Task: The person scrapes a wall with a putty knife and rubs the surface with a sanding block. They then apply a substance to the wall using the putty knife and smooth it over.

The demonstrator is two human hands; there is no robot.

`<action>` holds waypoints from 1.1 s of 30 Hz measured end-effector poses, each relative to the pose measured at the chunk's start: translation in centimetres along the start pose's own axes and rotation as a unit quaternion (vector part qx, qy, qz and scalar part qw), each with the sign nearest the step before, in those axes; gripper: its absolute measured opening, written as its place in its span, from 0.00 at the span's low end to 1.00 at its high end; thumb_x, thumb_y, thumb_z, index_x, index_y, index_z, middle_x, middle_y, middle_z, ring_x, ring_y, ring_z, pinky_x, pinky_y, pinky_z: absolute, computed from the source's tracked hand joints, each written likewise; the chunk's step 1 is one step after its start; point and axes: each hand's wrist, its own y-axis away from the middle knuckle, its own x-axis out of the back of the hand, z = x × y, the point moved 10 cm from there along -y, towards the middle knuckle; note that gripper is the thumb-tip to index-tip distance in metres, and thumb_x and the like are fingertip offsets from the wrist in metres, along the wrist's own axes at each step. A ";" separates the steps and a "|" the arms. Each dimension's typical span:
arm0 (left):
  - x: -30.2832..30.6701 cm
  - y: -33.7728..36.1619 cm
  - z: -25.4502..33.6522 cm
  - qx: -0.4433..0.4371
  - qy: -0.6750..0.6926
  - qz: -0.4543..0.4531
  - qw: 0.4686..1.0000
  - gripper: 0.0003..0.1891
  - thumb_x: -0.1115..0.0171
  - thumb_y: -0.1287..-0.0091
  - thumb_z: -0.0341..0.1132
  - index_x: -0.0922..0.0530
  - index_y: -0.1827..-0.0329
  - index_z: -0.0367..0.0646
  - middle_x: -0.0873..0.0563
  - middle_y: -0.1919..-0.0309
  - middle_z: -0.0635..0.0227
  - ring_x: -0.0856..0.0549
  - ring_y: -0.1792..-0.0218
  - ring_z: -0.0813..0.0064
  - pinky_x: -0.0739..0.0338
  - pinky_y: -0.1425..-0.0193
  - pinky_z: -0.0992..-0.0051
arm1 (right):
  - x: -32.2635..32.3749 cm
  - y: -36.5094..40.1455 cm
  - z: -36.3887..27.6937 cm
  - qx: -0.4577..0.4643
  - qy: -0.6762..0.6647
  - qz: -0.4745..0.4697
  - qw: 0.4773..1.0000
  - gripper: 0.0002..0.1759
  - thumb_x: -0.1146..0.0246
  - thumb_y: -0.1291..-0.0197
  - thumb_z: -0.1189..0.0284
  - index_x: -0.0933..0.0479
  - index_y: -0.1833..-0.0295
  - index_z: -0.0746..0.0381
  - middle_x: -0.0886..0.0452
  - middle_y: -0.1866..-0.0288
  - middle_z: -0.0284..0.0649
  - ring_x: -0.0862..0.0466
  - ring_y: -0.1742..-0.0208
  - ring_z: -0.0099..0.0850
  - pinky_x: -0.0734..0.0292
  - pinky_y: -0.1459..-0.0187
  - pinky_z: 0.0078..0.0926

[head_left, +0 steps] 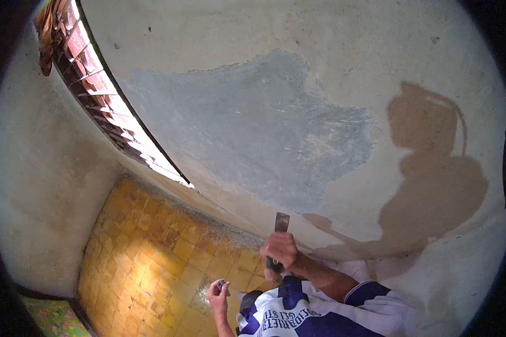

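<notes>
My right hand [279, 251] is closed around the dark handle of a scraper [282, 222], its flat metal blade pointing up at the wall. The blade overlaps the bottom of the wall, just below a grey-blue patch [247, 123] with a ragged outline, where the surrounding pale coating is gone. Lower and to the left, my left hand [218, 293] pinches a small dark piece [220, 285] between thumb and fingers; it is too small to name. Both hands are in front of my white and navy shirt [315, 314].
A barred window opening [104, 95] runs along the upper left, with a brown cloth [45, 36] hanging at its top. Yellow floor tiles [146, 253] lie below, dusty along the wall. A floral-patterned green surface [53, 317] is at the lower left. My shadow falls on the right wall.
</notes>
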 end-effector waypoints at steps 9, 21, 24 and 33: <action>-2.0 0.4 -1.0 0.001 -0.029 -0.029 0.999 0.09 0.33 0.35 0.26 0.19 0.53 0.37 0.13 0.64 0.68 0.15 0.64 0.81 0.21 0.62 0.80 | -0.4 0.3 -0.5 0.063 0.032 -0.014 0.997 0.16 0.44 0.43 0.60 0.24 0.71 0.63 0.27 0.78 0.37 0.22 0.80 0.36 0.28 0.79 0.34; 1.7 -1.0 0.1 -0.013 -0.007 -0.022 1.000 0.08 0.30 0.36 0.26 0.18 0.55 0.39 0.17 0.70 0.75 0.22 0.73 0.87 0.28 0.71 0.83 | -2.6 1.1 0.4 0.043 0.067 -0.021 0.997 0.19 0.41 0.44 0.58 0.24 0.72 0.65 0.29 0.81 0.37 0.23 0.82 0.36 0.28 0.79 0.33; 3.0 -2.1 -0.2 -0.018 -0.016 -0.036 0.999 0.09 0.30 0.36 0.26 0.18 0.54 0.39 0.16 0.69 0.73 0.21 0.73 0.86 0.27 0.71 0.82 | -2.3 0.1 -2.3 0.073 0.057 -0.016 0.996 0.20 0.34 0.51 0.57 0.24 0.71 0.65 0.29 0.82 0.37 0.23 0.81 0.37 0.27 0.78 0.34; 7.4 -2.8 0.1 -0.046 0.033 -0.047 0.997 0.08 0.34 0.30 0.31 0.20 0.52 0.40 0.17 0.70 0.75 0.24 0.76 0.87 0.30 0.73 0.84 | -9.7 6.7 4.6 -0.311 0.081 -0.067 0.945 0.18 0.32 0.48 0.60 0.27 0.69 0.62 0.26 0.78 0.44 0.21 0.78 0.42 0.27 0.74 0.38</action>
